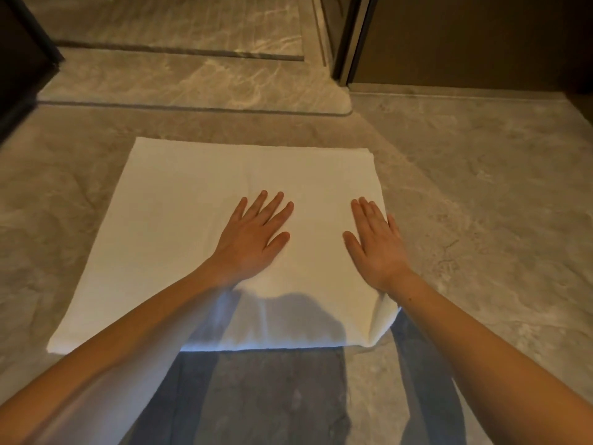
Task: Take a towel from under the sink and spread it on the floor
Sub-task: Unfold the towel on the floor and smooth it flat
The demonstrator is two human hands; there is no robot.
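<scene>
A white towel (179, 220) lies flat on the grey marble floor (481, 187), folded into a wide rectangle with layered edges showing at its far and right sides. My left hand (253, 239) rests palm down near the towel's middle, fingers spread. My right hand (375, 242) lies flat on the towel close to its right edge, fingers together. Neither hand grips the cloth. The towel's near right corner is slightly raised under my right wrist.
A raised marble step (199, 88) runs across just beyond the towel. A dark door frame (349, 40) and brown wall panel (481, 40) stand at the far right. A dark cabinet edge (19, 59) is at the far left.
</scene>
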